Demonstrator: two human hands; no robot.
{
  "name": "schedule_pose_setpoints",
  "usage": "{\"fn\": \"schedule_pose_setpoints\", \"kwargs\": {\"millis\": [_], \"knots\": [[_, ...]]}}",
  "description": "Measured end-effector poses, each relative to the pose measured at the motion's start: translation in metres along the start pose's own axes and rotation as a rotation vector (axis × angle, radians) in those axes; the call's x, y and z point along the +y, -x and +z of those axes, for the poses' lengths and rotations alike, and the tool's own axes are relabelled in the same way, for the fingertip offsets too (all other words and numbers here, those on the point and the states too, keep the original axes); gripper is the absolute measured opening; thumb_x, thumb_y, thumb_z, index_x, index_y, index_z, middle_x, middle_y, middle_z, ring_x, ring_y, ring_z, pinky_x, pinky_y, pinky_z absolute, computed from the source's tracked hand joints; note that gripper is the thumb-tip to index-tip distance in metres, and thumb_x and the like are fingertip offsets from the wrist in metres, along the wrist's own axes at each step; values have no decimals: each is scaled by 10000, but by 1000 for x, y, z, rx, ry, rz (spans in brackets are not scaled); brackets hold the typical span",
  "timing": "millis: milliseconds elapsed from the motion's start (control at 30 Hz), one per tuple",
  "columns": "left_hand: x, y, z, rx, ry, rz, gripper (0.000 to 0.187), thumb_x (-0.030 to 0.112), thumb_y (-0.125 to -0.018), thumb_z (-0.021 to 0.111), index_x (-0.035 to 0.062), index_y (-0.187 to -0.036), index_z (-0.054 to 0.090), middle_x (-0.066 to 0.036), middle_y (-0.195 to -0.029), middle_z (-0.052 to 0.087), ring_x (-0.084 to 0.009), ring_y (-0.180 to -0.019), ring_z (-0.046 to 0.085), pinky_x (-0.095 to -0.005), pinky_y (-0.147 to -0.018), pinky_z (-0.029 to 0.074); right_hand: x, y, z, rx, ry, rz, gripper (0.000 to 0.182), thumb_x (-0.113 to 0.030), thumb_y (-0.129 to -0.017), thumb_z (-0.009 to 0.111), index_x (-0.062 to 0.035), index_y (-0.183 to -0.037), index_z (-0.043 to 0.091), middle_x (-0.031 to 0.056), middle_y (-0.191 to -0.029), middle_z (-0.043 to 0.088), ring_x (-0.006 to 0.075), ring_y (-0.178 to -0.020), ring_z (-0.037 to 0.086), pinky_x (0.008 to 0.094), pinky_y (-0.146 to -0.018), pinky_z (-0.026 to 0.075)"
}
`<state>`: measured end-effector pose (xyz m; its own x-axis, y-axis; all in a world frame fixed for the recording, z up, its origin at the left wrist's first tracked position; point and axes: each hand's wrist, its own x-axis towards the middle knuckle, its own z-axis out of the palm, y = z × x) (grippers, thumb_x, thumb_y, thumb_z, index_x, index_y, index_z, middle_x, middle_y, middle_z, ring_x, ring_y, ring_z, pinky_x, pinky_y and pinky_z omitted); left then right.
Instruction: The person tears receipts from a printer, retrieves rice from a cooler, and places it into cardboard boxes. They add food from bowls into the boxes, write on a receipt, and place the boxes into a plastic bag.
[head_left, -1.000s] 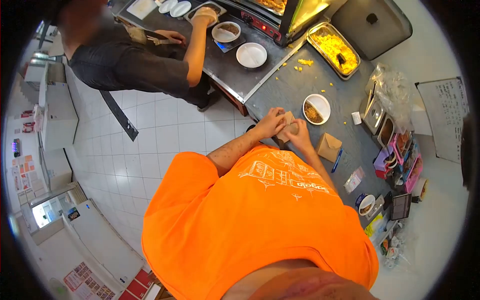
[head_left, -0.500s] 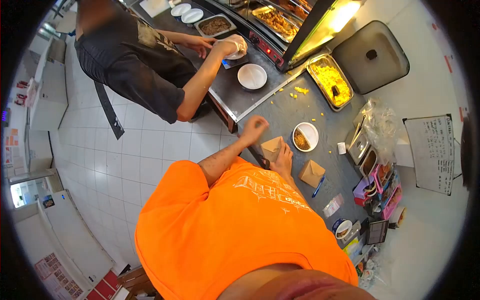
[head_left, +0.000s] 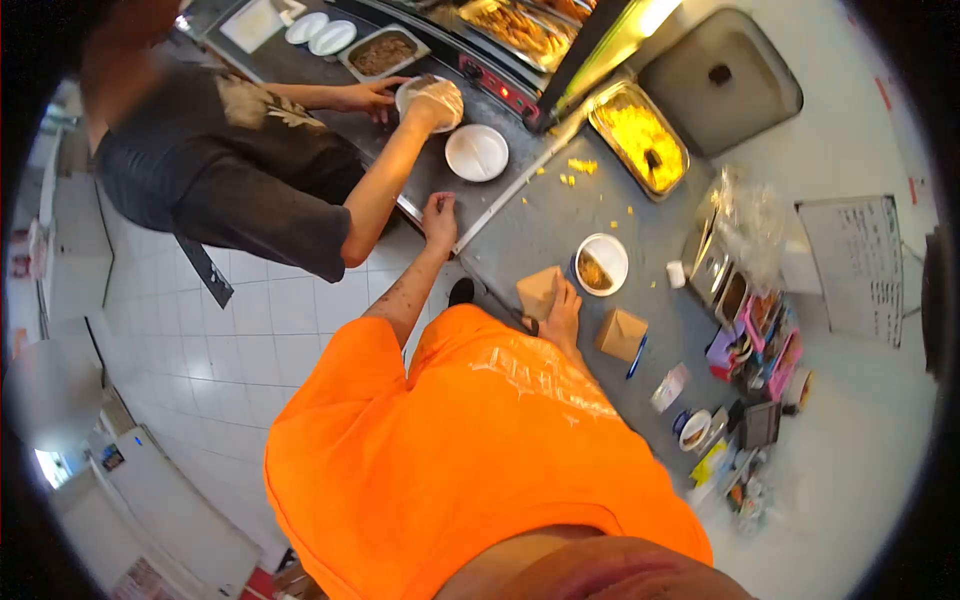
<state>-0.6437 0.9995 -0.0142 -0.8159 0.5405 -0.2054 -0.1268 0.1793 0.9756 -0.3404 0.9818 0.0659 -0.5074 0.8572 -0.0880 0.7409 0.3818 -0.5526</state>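
Note:
My left hand (head_left: 438, 218) is over the counter's near edge, left of the metal seam, its fingers curled together with nothing visible in them. The fingers of my right hand (head_left: 563, 312) grip the right side of a brown cardboard box (head_left: 538, 293) on the grey counter. A second brown box (head_left: 621, 334) sits to the right, with a blue pen (head_left: 637, 357) beside it. Beyond my right hand is a round white divided bowl (head_left: 605, 262) with brown food in one half. An empty divided bowl (head_left: 477, 153) lies above my left hand.
At left a co-worker (head_left: 260, 170) in dark clothes has a gloved hand at a white bowl (head_left: 418, 100). A tray of yellow food (head_left: 640, 137) and its grey lid (head_left: 722, 80) are at the back. Metal containers (head_left: 712, 262) and a pink organiser (head_left: 752, 335) stand right.
My left hand has moved left and away from the box, toward the co-worker's side. My right hand stays on the box. The view has shifted slightly.

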Motion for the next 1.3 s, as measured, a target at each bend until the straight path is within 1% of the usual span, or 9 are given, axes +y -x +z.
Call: {"fn": "schedule_pose_setpoints", "kwargs": {"millis": [200, 333, 567, 800, 867, 933, 1067, 1167, 1300], "knots": [[15, 91, 12, -551, -46, -260, 226, 244, -917, 589, 25, -969, 612, -31, -823, 611, -109, -746, 566, -247, -694, 446, -8, 4, -6, 205, -61, 58, 994, -271, -508, 851, -167, -1385, 395, 204, -1283, 420, 409, -1138, 421, 471, -976, 387], [2, 117, 20, -786, -60, -115, 245, 319, -933, 564, 95, -1018, 614, 28, -872, 597, -72, -793, 561, -217, -617, 406, -18, 28, -50, 349, -140, 95, 755, -319, -574, 826, -264, -1272, 544, 221, -1289, 415, 423, -1157, 419, 492, -958, 405], [23, 173, 78, -1494, -250, -200, 388, 390, -941, 536, 71, -1153, 598, -9, -994, 605, -125, -924, 537, -268, -778, 430, 40, 75, -99, 686, 151, 503, 767, -304, -592, 804, -229, -1299, 517, 238, -1223, 432, 430, -1132, 427, 498, -954, 399], [-31, 253, 177, -1230, -163, -544, 596, 532, -927, 475, 110, -1344, 427, -17, -1250, 497, -156, -1146, 448, -348, -872, 417, 78, 100, -113, 326, 43, 574, 827, -588, -677, 714, -245, -1376, 435, 265, -1382, 341, 477, -1220, 382, 515, -985, 378], [2, 282, 187, -1239, 123, -577, 677, 495, -891, 548, 34, -1362, 395, -130, -1295, 508, -232, -1151, 509, -365, -971, 423, 107, 113, -109, 375, -348, 531, 766, -502, -789, 662, -191, -1423, 364, 310, -1458, 232, 489, -1320, 281, 519, -1070, 288], [25, 303, 203, -1238, 120, -82, 599, 345, -869, 638, 41, -1335, 418, -113, -1256, 545, -214, -1143, 531, -355, -944, 453, 136, 130, -124, 561, -383, 195, 604, -256, -858, 660, -78, -1375, 404, 155, -1431, 372, 375, -1344, 287, 455, -1106, 241], [19, 307, 215, -1100, -117, -413, 623, 318, -824, 702, 7, -1296, 440, -125, -1233, 560, -206, -1100, 564, -342, -931, 462, 218, 182, -119, 613, -404, 446, 467, -325, -833, 688, -66, -1201, 565, 153, -1125, 563, 271, -1070, 522, 370, -907, 429], [30, 310, 224, -1172, -210, -318, 658, 364, -822, 705, 14, -1305, 428, -133, -1229, 554, -221, -1068, 587, -348, -892, 488, 245, 204, -143, 506, -532, 605, 372, -330, -808, 704, -74, -1069, 639, 106, -957, 608, 207, -803, 555, 349, -726, 455], [32, 298, 251, -854, -316, 15, 829, 407, -792, 721, -32, -1388, 347, -221, -1397, 395, -279, -1258, 436, -373, -1017, 376, 287, 208, -151, 557, -551, 531, 309, -300, -810, 700, -84, -1027, 655, 106, -971, 624, 213, -827, 581, 346, -761, 458]]}}
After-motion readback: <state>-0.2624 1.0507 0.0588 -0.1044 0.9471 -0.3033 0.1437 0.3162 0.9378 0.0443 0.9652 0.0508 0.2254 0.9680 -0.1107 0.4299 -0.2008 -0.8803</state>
